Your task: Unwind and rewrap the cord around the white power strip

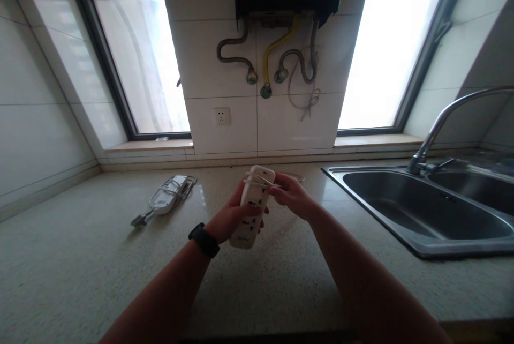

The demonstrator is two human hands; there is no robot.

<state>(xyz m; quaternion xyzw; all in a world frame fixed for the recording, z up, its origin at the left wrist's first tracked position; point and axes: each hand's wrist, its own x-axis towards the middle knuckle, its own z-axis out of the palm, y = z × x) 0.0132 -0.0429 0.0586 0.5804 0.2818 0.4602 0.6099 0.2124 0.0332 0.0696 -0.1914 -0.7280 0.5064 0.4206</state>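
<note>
The white plastic power strip (254,209) sits at centre frame, held above the speckled stone countertop (80,258), our left hand (231,219) curled around its lower body while our right hand (291,194) pinches the white cord (259,179) looped over its top. We judge that loop could slip off if the pinch slackens. Both forearms reach in from the lower edge, wrists bent inward.

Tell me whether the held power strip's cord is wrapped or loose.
Wrapped: white cord loops cross the power strip near its top, where the right hand pinches them.
</note>
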